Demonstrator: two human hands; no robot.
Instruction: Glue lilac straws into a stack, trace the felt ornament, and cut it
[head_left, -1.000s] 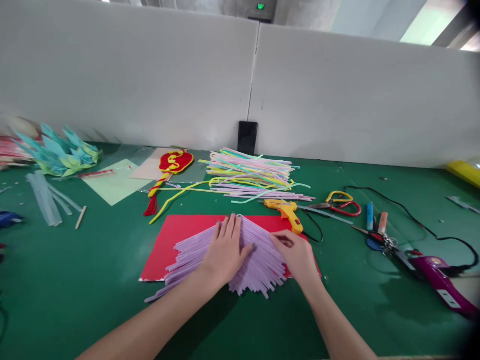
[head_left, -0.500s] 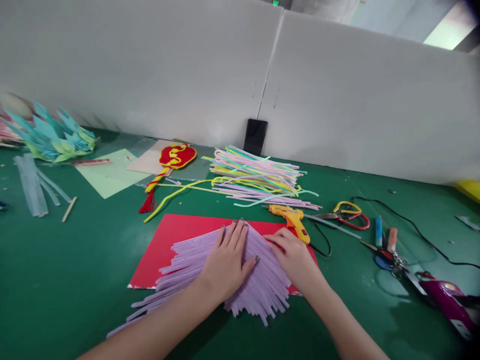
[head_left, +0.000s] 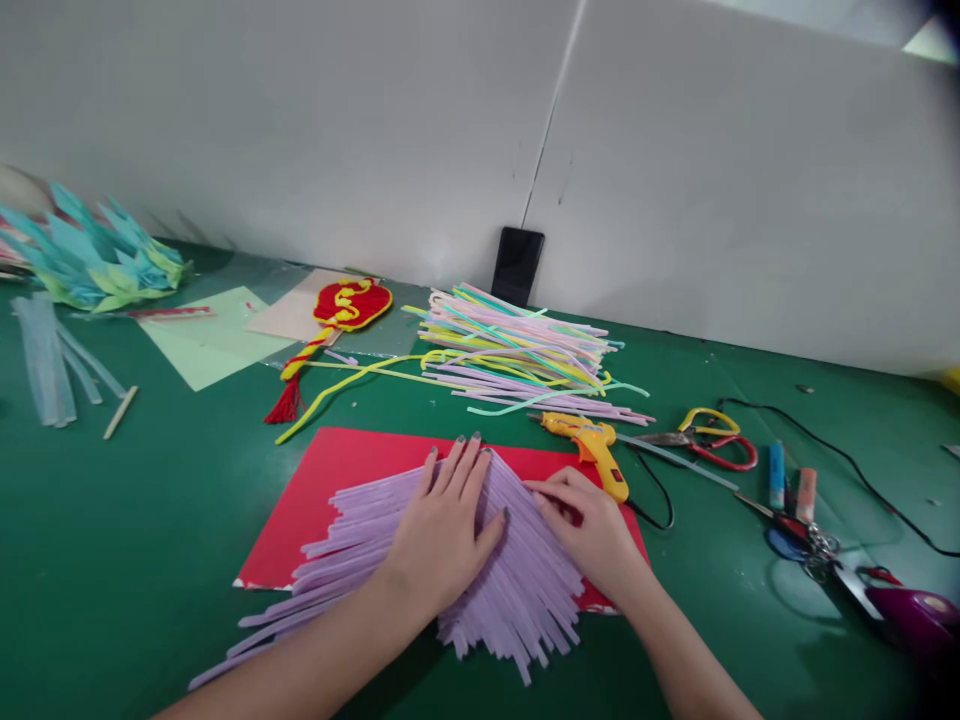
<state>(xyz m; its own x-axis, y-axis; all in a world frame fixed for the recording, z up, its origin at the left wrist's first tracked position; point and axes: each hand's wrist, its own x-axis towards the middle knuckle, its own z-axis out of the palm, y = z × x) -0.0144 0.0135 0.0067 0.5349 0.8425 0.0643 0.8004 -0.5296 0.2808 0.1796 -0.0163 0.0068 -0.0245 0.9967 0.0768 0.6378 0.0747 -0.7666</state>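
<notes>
Lilac pipe cleaners (head_left: 529, 575) fan over a red board (head_left: 289, 510) at lower centre. The left hand (head_left: 444, 530) lies flat on them, fingers extended; the right hand (head_left: 596, 525) touches their right edge with bent fingertips, whether pinching I cannot tell. A glue gun (head_left: 596, 445) overlaps the board's upper-right corner, near scissors (head_left: 679, 438) and multicoloured stems (head_left: 517, 350).

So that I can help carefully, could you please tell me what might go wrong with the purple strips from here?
The purple strips could shift if the left hand resting on them lifts. Their ends, overhanging the red board, might snag on the left forearm. The yellow glue gun, close to the right hand, could get bumped.
</notes>
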